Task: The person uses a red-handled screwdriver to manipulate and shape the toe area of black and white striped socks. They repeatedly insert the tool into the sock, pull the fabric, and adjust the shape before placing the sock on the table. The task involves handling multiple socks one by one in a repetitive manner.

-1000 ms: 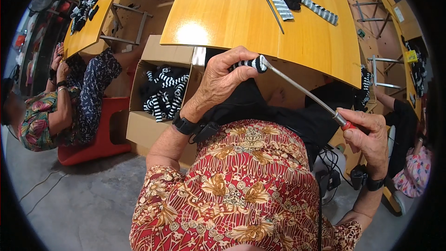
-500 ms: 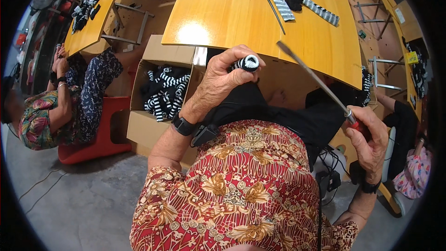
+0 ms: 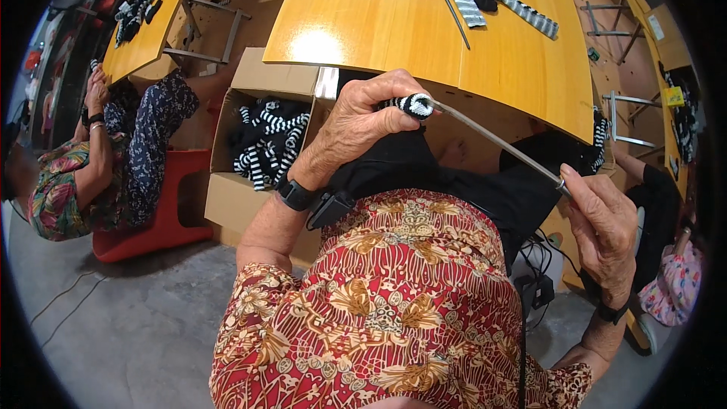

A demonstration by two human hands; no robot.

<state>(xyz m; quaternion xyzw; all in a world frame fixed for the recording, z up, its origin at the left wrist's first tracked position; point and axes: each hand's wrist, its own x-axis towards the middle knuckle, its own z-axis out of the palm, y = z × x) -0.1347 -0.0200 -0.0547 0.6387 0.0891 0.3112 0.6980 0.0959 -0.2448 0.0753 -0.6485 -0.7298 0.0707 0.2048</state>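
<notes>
A person's left hand (image 3: 363,117) is closed in a fist around a bunched black-and-white striped knit piece (image 3: 413,104), its rolled end poking out between thumb and fingers just below the near edge of a yellow wooden table (image 3: 379,23). A thin metal rod (image 3: 500,145) runs from that rolled end down to the right hand (image 3: 602,231), whose fingertips pinch the rod's lower end; the hands are held well apart, above the person's lap, with the rod slanting between them. A black band (image 3: 297,195) sits on the left wrist, and the red, floral-patterned sleeve (image 3: 379,310) fills the lower frame. On the tabletop beyond lie two striped knit pieces with black ends (image 3: 496,1) and a second thin rod (image 3: 450,0). To the left of the hands, an open cardboard box (image 3: 235,174) on the floor holds a heap of the same striped knitwear (image 3: 265,144). Farther left, another person (image 3: 83,167) in patterned clothes sits on a red stool (image 3: 151,220) beside a second yellow table (image 3: 144,38).
</notes>
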